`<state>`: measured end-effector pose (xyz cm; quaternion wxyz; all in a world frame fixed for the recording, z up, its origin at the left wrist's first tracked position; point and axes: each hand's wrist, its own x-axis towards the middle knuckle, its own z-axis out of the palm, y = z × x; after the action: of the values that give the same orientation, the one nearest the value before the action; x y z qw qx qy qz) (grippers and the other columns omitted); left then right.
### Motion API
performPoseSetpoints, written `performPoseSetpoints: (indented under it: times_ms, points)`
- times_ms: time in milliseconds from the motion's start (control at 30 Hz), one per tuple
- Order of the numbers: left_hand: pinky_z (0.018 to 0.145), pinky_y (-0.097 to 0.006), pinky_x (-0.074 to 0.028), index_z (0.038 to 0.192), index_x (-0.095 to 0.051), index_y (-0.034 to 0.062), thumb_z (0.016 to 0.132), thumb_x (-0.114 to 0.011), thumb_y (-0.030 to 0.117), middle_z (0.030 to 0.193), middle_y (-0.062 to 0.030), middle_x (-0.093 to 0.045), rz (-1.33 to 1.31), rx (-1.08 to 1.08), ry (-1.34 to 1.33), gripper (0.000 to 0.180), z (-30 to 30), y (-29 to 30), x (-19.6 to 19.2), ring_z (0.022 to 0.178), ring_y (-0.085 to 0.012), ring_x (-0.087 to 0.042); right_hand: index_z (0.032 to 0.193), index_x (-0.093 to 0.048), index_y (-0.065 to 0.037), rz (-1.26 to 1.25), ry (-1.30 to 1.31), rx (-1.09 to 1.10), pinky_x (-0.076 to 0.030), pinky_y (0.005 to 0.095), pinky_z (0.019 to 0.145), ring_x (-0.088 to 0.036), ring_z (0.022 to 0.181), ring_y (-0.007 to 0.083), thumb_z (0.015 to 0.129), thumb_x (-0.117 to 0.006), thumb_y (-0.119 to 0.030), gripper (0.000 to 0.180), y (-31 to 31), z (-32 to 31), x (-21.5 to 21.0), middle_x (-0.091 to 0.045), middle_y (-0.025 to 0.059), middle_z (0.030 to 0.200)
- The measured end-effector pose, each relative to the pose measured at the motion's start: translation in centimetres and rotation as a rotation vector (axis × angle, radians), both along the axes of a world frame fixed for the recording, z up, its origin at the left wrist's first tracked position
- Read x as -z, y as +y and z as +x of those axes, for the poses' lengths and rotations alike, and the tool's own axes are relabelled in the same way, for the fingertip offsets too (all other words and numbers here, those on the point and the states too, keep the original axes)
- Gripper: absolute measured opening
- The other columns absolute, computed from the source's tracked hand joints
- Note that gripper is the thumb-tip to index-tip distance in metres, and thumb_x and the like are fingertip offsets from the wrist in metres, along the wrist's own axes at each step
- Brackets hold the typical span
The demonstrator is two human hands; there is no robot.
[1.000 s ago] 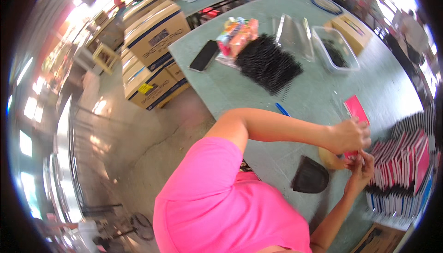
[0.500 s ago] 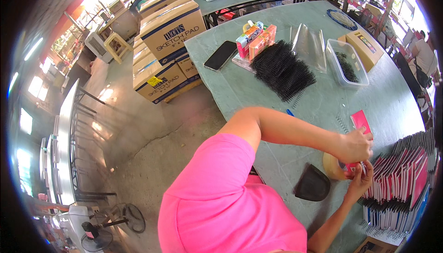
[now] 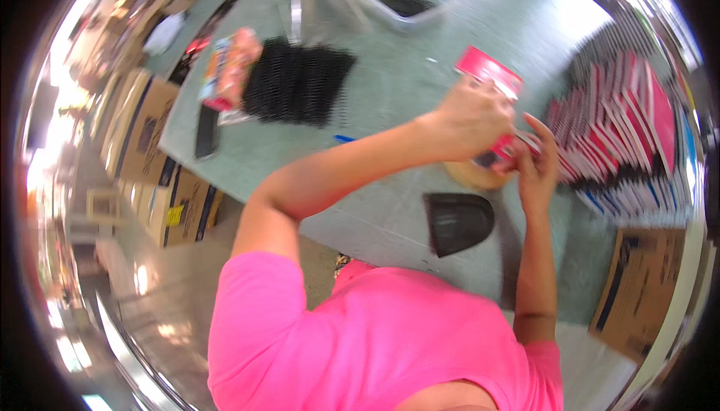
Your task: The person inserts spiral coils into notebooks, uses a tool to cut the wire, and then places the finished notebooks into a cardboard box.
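The bench (image 3: 375,220), broad with a smooth green top, lay in front of me. Brown cardboard cartons (image 3: 142,137) with dark bands were piled on the floor off its left end; another brown cardboard carton (image 3: 637,291) stood low at my right. Near the right edge, a tall row of wire-bound notebooks (image 3: 615,126) with pink-red covers sat above others with blue and white edges.

A heap of black wire spiral coils (image 3: 300,81) lay far left, just beside an upright orange-and-pink packet (image 3: 240,66). Beyond was a clear, rectangular plastic tub (image 3: 411,25) holding small dark pieces, with clear plastic sheeting (image 3: 322,10) next to it. A black, D-shaped shallow tray (image 3: 459,223) lay nearest me.

My left hand (image 3: 476,117) was closed on a small pink-red booklet (image 3: 491,66), whose end stuck out past my knuckles. My right hand (image 3: 536,165) pinched red material at the lower end, fingers bent; blur hid whether this was the same piece. A yellowish tape roll (image 3: 476,177) lay beneath, partly covered; contact could not be determined. A flat black phone (image 3: 206,132) rested by the packet. A slim blue pen (image 3: 344,139) showed beyond my left forearm.
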<state>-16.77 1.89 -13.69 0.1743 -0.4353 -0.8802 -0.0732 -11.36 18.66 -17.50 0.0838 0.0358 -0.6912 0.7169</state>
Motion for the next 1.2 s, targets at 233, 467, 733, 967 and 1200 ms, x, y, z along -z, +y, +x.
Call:
performPoseSetpoints:
  times_ms: [233,467,733,967,1200]
  points:
    - [0.077,-0.039,-0.042,0.091,-0.056,0.0055,0.073,-0.065,0.017,0.093,-0.0096,-0.056,0.092,0.033,-0.094,0.023,0.2,0.6,0.2,0.091,-0.0270,-0.055,0.112,-0.054,0.000,-0.169,-0.048,-0.128,-0.050,0.0223,0.048,-0.065,0.058,0.0160,0.088,-0.058,-0.011,0.026,1.0,0.4,1.0,-0.066,0.0135,0.091]
    - [0.075,-0.040,-0.041,0.088,-0.055,0.0042,0.074,-0.067,0.018,0.095,-0.0104,-0.057,0.266,0.096,-0.072,0.023,0.6,1.3,-0.1,0.091,-0.0278,-0.054,0.115,-0.052,0.001,-0.120,-0.067,-0.164,-0.051,0.0236,0.046,-0.064,0.054,0.0170,0.090,-0.057,-0.013,0.029,1.1,0.4,0.7,-0.064,0.0090,0.076]
    - [0.075,-0.039,-0.042,0.099,-0.058,0.0075,0.080,-0.063,0.026,0.089,-0.0081,-0.058,0.228,0.044,-0.111,0.027,0.8,1.4,-0.8,0.089,-0.0271,-0.056,0.109,-0.057,-0.002,-0.160,-0.017,-0.062,-0.049,0.0215,0.046,-0.063,0.055,0.0119,0.092,-0.055,-0.016,0.022,1.2,0.7,0.9,-0.064,0.0092,0.091]
    - [0.075,-0.039,-0.042,0.101,-0.058,0.0087,0.081,-0.062,0.025,0.085,-0.0075,-0.059,0.072,0.108,-0.095,0.027,0.9,0.9,-0.2,0.090,-0.0269,-0.056,0.108,-0.057,-0.002,-0.021,0.011,0.009,-0.049,0.0205,0.048,-0.063,0.056,0.0110,0.090,-0.057,-0.010,0.020,1.8,1.2,1.5,-0.065,0.0082,0.084]
    - [0.075,-0.038,-0.041,0.098,-0.058,0.0038,0.080,-0.061,0.020,0.088,-0.0096,-0.059,0.210,0.081,-0.020,0.024,0.8,1.9,-0.5,0.092,-0.0260,-0.055,0.111,-0.056,0.000,-0.099,-0.010,0.022,-0.049,0.0202,0.049,-0.065,0.061,0.0121,0.089,-0.056,-0.006,0.023,1.4,1.2,1.0,-0.066,0.0089,0.086]
